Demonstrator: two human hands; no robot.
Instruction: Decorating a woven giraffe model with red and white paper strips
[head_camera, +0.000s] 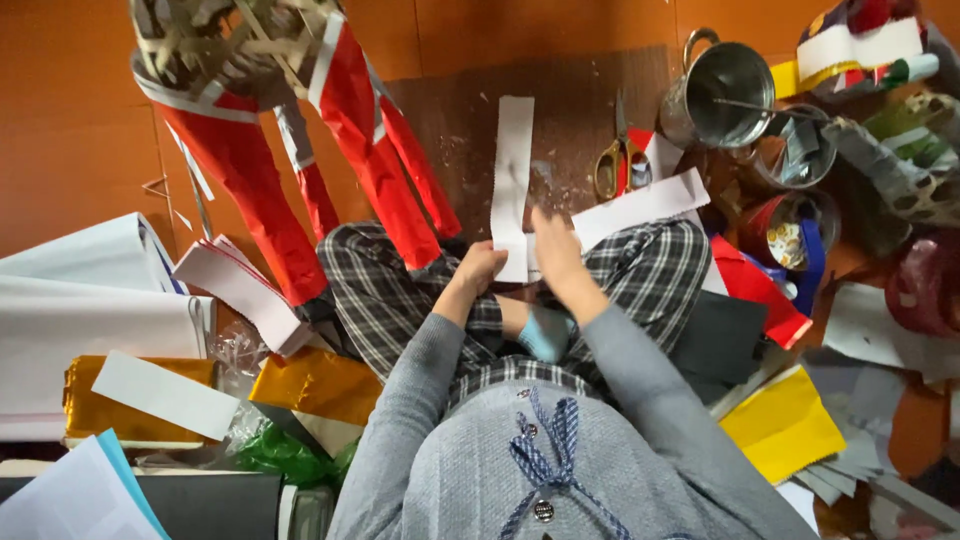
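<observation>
Seen from above, a person in a grey cardigan and plaid trousers is sitting cross-legged on an orange floor (70, 120) amid craft paper. Far left of the fingers, white paper rolls (70, 300) and gold foil sheets (315, 385) are lying. Up and left of the fingers, a red and white paper-covered figure (300, 150) is standing on its legs. The left hand (482, 268) is clenching the lower end of an upright white paper strip (513, 180). Just right, the right hand (553, 245) is pressing flat on a second white strip (640, 208) where the two cross; whether its fingers are gripping, I cannot tell. This looks like joining or creasing the strips; next probably calls for firm pressing along the overlap. Beyond the fingers, yellow-handled scissors (612, 160) and a metal bucket (722, 95) are resting.
</observation>
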